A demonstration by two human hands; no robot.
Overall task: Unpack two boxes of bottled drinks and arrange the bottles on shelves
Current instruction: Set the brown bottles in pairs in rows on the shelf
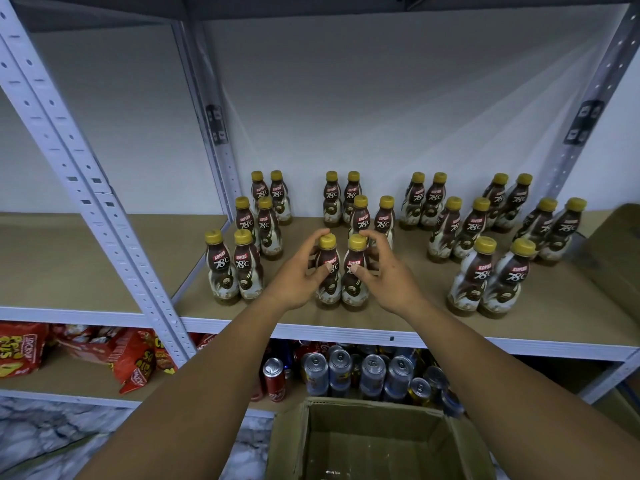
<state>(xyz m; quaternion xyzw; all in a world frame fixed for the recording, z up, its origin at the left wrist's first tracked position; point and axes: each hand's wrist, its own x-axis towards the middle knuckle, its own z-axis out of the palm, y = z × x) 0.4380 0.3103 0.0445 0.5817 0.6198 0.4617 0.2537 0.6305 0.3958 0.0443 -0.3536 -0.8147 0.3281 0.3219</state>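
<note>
Up on the brown fibreboard shelf (pixel 398 317), framed by pale perforated metal uprights (pixel 104 209), stand plastic bottles with waisted, hourglass bodies, glossy brown-and-cream sleeves printed "Kopiko 78°C", and ridged mustard-yellow screw caps. They are grouped in upright pairs: three pairs at the left (pixel 233 268), three at the middle, and more at the right (pixel 490 278), running from the front edge back toward the wall.

The front middle pair stands side by side, touching. The left hand (pixel 298 278) curls around the left bottle of the pair (pixel 328 271), its thumb pressed on the front label and its fingers (pixel 317 237) wrapped over the far side near the cap. The right hand (pixel 384 271) mirrors it on the right bottle of the pair (pixel 355 268), thumb on the label, fingers (pixel 375 239) arched behind the neck. Each hand is closed narrowly on its own bottle, and both bottles appear to rest with their bases on the shelf near its front edge.

Below, the lower shelf holds aluminium cans (pixel 374 372) with shiny tops, and crinkled red snack bags (pixel 104 351) at the left. An open corrugated cardboard box (pixel 374 441) sits beneath the arms, its visible inside bare. Another cardboard box (pixel 620 244) shows at the right edge.
</note>
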